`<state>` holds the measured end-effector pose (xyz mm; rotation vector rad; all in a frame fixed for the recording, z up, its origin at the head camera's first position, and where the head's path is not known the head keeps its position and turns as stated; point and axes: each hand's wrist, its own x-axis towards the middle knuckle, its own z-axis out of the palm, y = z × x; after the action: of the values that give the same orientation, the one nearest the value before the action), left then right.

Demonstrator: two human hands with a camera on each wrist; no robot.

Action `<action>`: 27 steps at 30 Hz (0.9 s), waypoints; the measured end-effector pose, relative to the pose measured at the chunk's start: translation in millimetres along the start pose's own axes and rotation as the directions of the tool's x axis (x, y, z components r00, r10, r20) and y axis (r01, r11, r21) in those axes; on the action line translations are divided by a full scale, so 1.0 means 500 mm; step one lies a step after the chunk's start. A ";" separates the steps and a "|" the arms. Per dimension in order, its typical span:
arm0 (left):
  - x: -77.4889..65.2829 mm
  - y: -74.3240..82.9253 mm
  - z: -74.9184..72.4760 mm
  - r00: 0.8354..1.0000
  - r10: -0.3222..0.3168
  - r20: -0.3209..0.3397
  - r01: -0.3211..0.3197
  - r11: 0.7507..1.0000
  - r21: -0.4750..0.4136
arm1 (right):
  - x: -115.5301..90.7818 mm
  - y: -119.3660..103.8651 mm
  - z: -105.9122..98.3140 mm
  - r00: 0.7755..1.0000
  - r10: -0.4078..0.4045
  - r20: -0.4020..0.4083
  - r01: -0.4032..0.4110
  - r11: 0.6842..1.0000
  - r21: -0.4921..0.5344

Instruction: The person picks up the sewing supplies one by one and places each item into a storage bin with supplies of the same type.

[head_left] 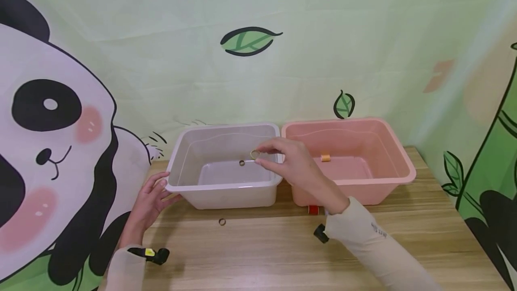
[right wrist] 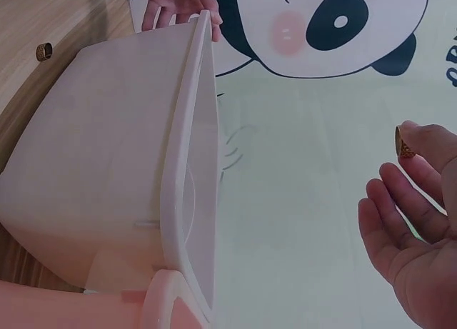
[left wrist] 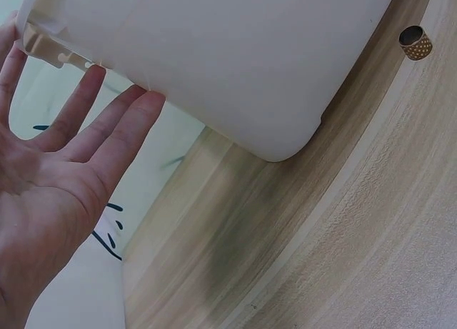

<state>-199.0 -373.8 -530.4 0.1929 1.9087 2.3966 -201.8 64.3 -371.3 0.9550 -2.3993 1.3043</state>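
Observation:
My right hand (head_left: pixel 300 167) is above the right side of a grey-white plastic bin (head_left: pixel 230 197). Between thumb and fingertips it pinches a small brass-coloured metal bushing (right wrist: pixel 405 142), its other fingers loosely bent. At the bin's left end is my left hand (head_left: pixel 149 203), its thumb over the rim and its spread fingers (left wrist: pixel 132 133) against the outer wall. Inside the bin, another small bushing (head_left: pixel 242 163) lies near the back. A third bushing (left wrist: pixel 416 43), dotted with small pits, stands on the table in front of the bin.
A pink bin (head_left: pixel 375 187) sits right beside the grey-white one, with an orange spool (head_left: pixel 325 158) inside. A red spool (head_left: pixel 313 210) lies at its front, partly beside my right sleeve. Behind the wooden table (head_left: pixel 258 255) hangs a printed panda backdrop (head_left: pixel 250 93).

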 end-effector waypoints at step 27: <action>0.000 0.003 0.000 1.000 -0.019 -0.014 0.020 1.000 0.014 | 0.050 0.015 -0.016 0.991 0.096 0.093 -0.097 0.995 0.005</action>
<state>-198.8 -374.0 -528.6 0.1582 1.9241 2.3794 -226.1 63.1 -359.4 0.9322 -2.5409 1.3337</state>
